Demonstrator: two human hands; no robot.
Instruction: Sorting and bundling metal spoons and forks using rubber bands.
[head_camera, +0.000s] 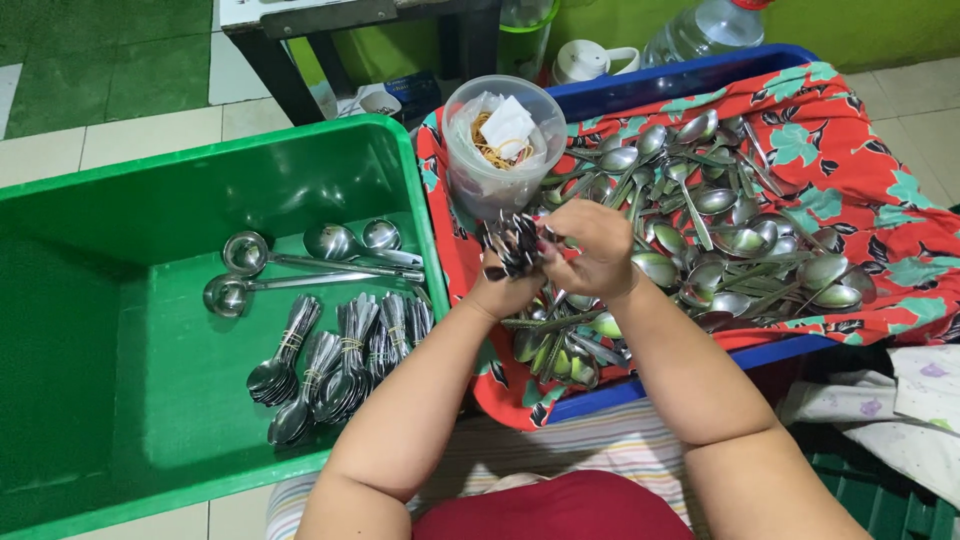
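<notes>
Head view: both hands, left hand (505, 290) and right hand (598, 255), pinch one spoon bundle (515, 243) just right of the green tub (120, 330). Inside the tub lie about five tied bundles (340, 365) and three ladles (290, 262). Behind the hands stands a clear round container (500, 150); its contents are unclear.

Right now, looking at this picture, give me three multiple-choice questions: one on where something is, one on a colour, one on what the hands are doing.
1. Where do the banded spoon bundles lie?
A. on the floral cloth
B. in the green tub
C. in the clear container

2. What colour is the bin under the floral cloth?
A. blue
B. yellow
C. white

3. What are the hands doing?
A. resting empty
B. lifting a ladle
C. gripping a bunch of cutlery

Answers: B, the bundles rest on the tub's floor; A, a blue rim shows around the cloth; C, left hand and right hand close around the bunch.
</notes>
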